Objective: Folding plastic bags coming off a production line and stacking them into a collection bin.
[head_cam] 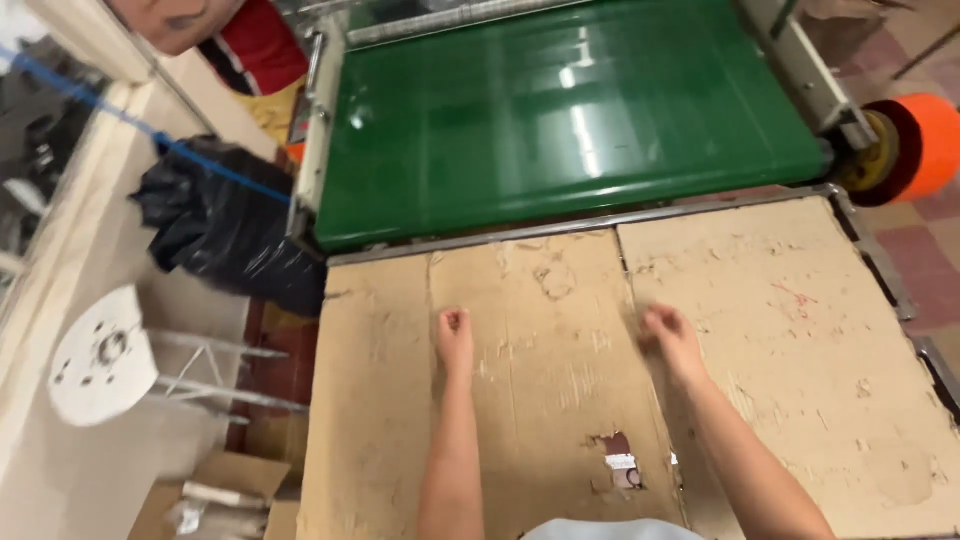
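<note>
My left hand is curled into a loose fist, resting over a worn cardboard sheet that covers the work table. My right hand hovers over the seam between that sheet and a second cardboard sheet, fingers curled and slightly blurred; nothing shows in either hand. Beyond both hands runs a shiny green conveyor belt, with nothing on it. The cardboard near my body has a torn hole.
An orange roll sits at the belt's right end. A black plastic bag hangs left of the conveyor. A white round stool stands on the left floor. Another person's red sleeve shows at the top left. A metal frame edges the table.
</note>
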